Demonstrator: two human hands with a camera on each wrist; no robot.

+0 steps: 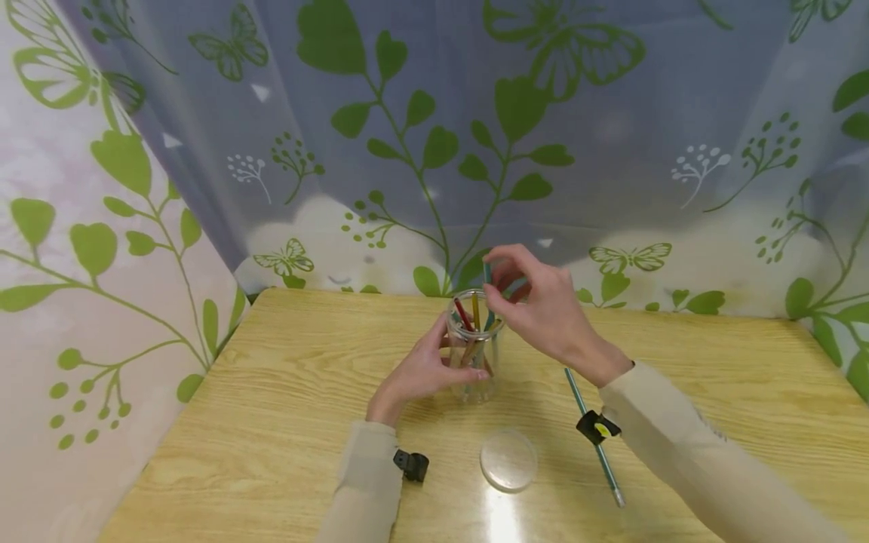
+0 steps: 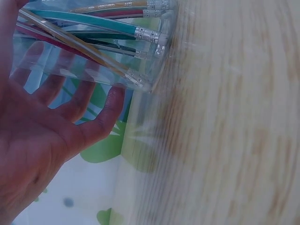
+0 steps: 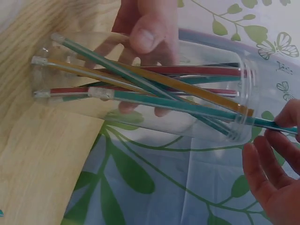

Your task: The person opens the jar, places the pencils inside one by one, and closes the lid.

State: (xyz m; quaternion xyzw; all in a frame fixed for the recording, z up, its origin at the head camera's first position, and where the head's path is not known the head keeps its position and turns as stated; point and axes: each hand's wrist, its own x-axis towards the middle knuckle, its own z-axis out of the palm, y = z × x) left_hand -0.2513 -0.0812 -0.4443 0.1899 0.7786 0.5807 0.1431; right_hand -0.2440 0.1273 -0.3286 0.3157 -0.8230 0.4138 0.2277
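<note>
A clear jar (image 1: 475, 388) stands on the table, holding several pencils in red, yellow and teal. My left hand (image 1: 422, 375) grips it from the left side, thumb across the front. Above the rim, my right hand (image 1: 546, 311) pinches the upper end of a teal pencil (image 3: 180, 107). That pencil's lower part, with its metal band and eraser, is inside the jar in the right wrist view. Eraser ends point down toward the jar's base in the left wrist view, where the fingers of my left hand (image 2: 56, 126) lie along the wall.
A round clear lid (image 1: 509, 461) lies on the table in front of the jar. Another teal pencil (image 1: 609, 471) lies to the right, partly under my right wrist's camera. Behind the wooden table (image 1: 271, 377) hangs a curtain (image 1: 611, 151) with leaves and butterflies.
</note>
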